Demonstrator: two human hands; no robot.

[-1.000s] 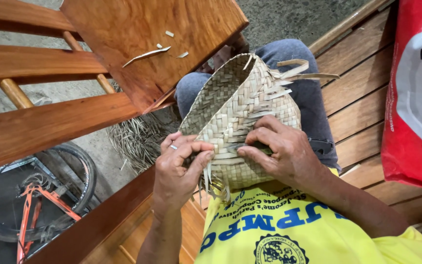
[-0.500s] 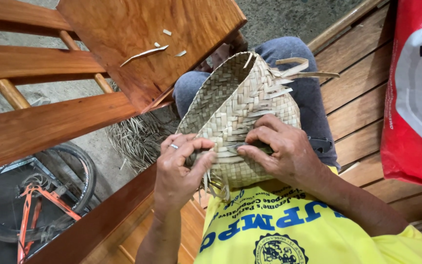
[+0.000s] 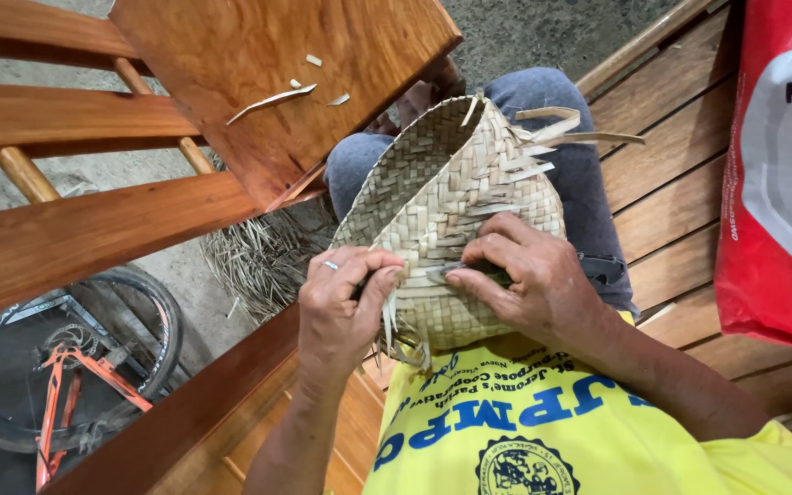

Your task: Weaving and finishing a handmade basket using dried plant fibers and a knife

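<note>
A woven palm-leaf basket (image 3: 451,197) lies on my lap, with loose strip ends sticking out at its far right side. My left hand (image 3: 341,307) pinches a strip at the basket's near edge; a ring sits on one finger. My right hand (image 3: 529,280) presses on the weave beside it, fingers closed over a strip and a thin dark tool. Both hands touch the basket, fingertips nearly meeting.
A polished wooden chair (image 3: 258,73) with small leaf scraps stands to the left front. I sit on a slatted wooden bench (image 3: 671,211). A red printed sack (image 3: 781,174) lies at right. A pile of dry palm strips (image 3: 263,261) and a bicycle (image 3: 66,376) lie below left.
My hands have shifted slightly on the basket's near edge, the fingers of both working the same strip. The basket stays on my lap.
</note>
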